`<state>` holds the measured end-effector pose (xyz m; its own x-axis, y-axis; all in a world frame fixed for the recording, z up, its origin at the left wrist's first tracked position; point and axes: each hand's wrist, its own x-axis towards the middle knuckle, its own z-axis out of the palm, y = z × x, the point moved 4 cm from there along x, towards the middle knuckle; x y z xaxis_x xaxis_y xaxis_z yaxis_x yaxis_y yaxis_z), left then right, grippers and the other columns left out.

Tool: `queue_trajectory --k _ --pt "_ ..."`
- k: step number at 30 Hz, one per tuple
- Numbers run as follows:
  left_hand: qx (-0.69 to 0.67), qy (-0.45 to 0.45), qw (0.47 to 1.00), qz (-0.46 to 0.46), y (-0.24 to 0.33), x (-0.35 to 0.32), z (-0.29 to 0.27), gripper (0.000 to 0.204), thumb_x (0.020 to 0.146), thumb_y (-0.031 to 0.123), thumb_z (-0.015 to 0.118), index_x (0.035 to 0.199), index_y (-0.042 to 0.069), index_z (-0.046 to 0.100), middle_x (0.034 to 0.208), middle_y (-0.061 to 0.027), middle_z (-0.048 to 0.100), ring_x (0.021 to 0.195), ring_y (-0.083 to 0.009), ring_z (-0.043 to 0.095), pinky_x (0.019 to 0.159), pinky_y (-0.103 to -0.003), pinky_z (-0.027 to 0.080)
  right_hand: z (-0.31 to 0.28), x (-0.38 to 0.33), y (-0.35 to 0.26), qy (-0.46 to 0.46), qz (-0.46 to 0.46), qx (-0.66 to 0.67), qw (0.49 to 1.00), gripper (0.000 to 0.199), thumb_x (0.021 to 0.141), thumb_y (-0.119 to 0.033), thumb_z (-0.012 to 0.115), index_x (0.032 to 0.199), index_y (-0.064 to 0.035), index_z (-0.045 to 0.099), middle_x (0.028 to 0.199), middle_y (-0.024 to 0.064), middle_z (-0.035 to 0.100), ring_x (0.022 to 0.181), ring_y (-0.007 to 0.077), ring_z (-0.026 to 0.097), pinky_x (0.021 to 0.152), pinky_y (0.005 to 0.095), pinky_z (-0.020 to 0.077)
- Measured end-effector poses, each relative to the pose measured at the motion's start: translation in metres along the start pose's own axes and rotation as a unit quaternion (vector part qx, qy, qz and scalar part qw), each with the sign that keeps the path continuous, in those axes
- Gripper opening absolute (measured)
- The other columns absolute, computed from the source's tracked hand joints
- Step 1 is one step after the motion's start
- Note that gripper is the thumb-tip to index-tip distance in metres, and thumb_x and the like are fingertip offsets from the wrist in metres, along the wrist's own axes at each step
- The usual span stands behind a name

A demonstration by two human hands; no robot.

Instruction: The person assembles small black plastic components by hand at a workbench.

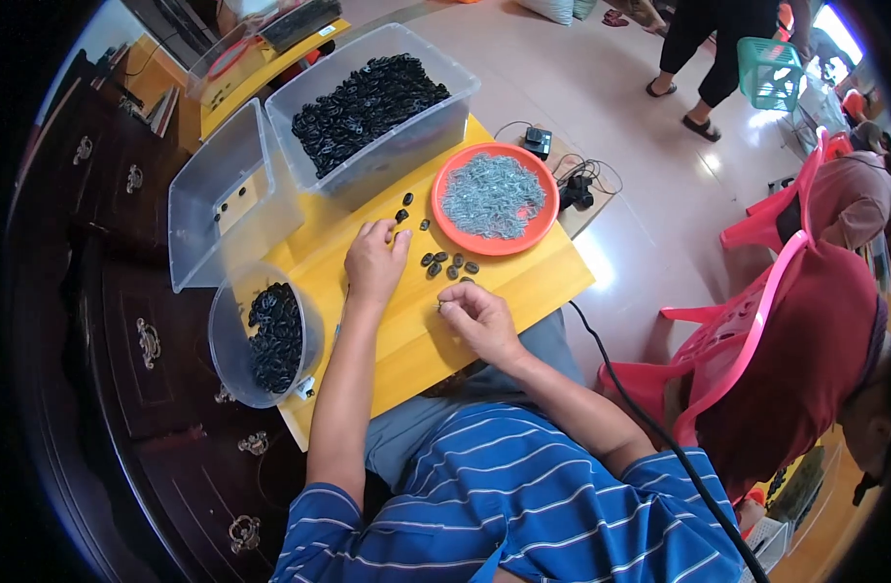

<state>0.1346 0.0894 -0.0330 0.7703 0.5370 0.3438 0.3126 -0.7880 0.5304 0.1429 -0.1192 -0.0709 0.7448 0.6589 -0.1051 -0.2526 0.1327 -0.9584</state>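
1. Surface: yellow, carries the work.
2. Clear bin: full of black pieces.
3. Orange plate: holds small metallic parts.
4. Left hand: fingers narrow beside a dark piece; grip cannot be confirmed. Right hand: fingers pinched on a tiny item.
5. Loose pieces: between hands and plate; light, single-piece pinching seems advisable.

Dark drawers stood left of the left hand; glossy floor, a pink chair and, seemingly, a bright window lay beyond the right hand.
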Motion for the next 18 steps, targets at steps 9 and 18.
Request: queue_trajectory --k 9,18 --pt "0.001 0.029 0.999 0.02 -0.003 -0.007 0.004 0.016 0.085 0.018 0.074 0.094 0.006 0.068 0.09 -0.014 0.066 0.083 -0.0362 0.065 0.072 -0.046 0.053 -0.001 0.0 0.001 -0.002 0.002 -0.013 1.0 0.012 0.096 -0.009 0.066 0.105 -0.0017 0.065 0.081 -0.0055 0.062 0.07 0.0013 0.055 0.061 0.0201 0.0461" --pt "0.027 -0.003 1.0 0.004 -0.002 -0.034 -0.006 0.019 0.086 0.017 0.074 0.093 0.005 0.06 0.089 -0.015 0.065 0.081 -0.0368 0.065 0.072 -0.046 0.052 -0.001 0.001 0.001 -0.01 0.015 -0.002 1.0 0.012 0.097 -0.011 0.065 0.105 -0.0017 0.066 0.085 -0.001 0.068 0.074 0.0045 0.061 0.068 0.0225 0.0521"
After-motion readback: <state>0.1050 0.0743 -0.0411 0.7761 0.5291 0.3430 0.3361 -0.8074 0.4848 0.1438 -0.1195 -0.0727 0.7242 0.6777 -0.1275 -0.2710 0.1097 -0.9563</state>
